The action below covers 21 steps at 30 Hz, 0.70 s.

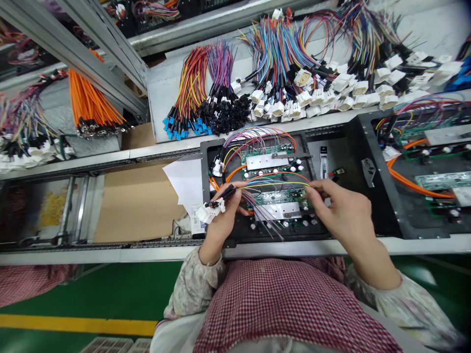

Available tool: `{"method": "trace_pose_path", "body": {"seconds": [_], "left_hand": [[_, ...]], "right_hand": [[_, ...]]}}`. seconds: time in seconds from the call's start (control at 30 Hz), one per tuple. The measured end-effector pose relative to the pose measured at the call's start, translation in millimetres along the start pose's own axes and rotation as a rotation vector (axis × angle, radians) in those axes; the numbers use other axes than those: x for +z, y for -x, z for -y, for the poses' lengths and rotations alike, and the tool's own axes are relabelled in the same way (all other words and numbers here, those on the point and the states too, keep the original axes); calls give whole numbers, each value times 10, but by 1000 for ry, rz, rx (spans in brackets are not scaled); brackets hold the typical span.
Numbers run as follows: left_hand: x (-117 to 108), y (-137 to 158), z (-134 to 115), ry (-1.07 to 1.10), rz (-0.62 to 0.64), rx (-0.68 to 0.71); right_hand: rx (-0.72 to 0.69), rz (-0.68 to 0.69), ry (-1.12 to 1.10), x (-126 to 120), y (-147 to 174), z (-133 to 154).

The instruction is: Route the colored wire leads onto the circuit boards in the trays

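Holding wire harness (250,186), black case (204,171) beneath, circuit boards (271,162) inside

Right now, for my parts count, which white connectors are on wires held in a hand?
The white connectors beside the left hand, on the wires it holds; the connector pile lies on the shelf, and another connector sits in the black casing.

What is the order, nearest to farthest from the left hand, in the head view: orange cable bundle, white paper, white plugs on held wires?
1. White plugs: just left of the left hand.
2. White paper: left, beyond the plugs.
3. Orange cable bundle: far upper left.
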<state>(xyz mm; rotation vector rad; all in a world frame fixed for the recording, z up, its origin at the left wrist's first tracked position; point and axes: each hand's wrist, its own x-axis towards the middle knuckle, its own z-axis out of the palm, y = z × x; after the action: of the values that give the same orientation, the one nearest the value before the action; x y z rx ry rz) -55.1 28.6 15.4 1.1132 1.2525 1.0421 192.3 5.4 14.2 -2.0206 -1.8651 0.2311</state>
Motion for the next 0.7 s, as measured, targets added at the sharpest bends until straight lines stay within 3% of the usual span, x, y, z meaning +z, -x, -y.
{"method": "trace_pose_path", "body": {"seconds": [0.13, 0.3, 0.7], "left_hand": [[-7, 4, -3, -23, -5, -5], [-4, -5, 1, -38, -23, 26], [-26, -7, 51, -31, 3, 17]], "right_hand": [[-37, 47, 51, 80, -21, -67], [-70, -70, 1, 68, -8, -42], [-85, 26, 80, 139, -23, -95]]}}
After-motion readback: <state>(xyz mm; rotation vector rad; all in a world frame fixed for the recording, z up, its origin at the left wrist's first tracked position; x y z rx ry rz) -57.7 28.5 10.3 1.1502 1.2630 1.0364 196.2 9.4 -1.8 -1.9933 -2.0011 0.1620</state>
